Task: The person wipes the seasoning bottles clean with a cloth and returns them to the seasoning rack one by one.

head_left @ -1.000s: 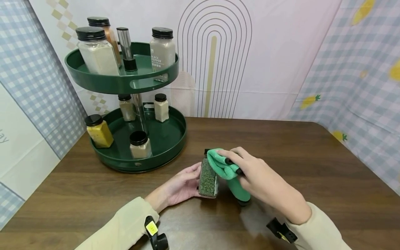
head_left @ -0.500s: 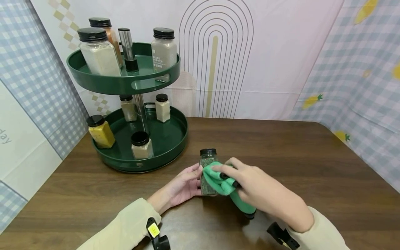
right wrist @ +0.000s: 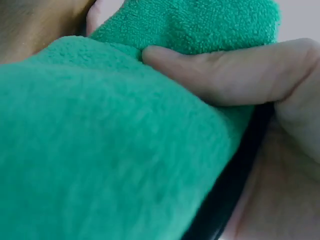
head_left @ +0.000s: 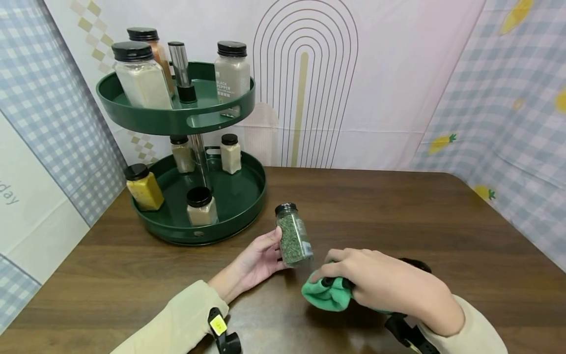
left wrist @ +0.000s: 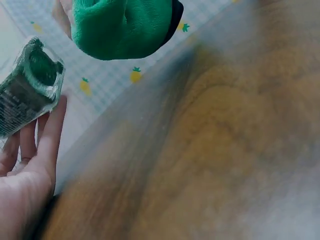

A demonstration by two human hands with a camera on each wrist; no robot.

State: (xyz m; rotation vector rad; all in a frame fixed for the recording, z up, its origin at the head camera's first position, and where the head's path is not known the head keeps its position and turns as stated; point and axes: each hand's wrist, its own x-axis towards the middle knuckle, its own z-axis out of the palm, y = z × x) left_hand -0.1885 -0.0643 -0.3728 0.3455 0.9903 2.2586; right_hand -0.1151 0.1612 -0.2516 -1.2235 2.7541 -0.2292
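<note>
My left hand (head_left: 256, 263) holds a clear spice jar (head_left: 293, 238) of green dried herbs with a black lid, tilted above the table. In the left wrist view the base of the herb jar (left wrist: 37, 82) faces the camera, with the fingers of my left hand (left wrist: 35, 160) along it. To the right and lower, my right hand (head_left: 371, 278) grips a bunched green cloth (head_left: 329, 295) with black edging, apart from the jar. The right wrist view shows the thumb pressed on the folded cloth (right wrist: 115, 145).
A two-tier green rack (head_left: 203, 231) stands at the back left. Its upper tray bears a black pepper jar (head_left: 232, 78) and other large jars; several small jars, including a yellow one (head_left: 146, 189), stand below. The brown table (head_left: 398, 216) ends at patterned cloth hangings.
The cloth in my right hand has come down off the herb jar toward the table's front. My left hand has tilted the jar, its lid now leaning left.
</note>
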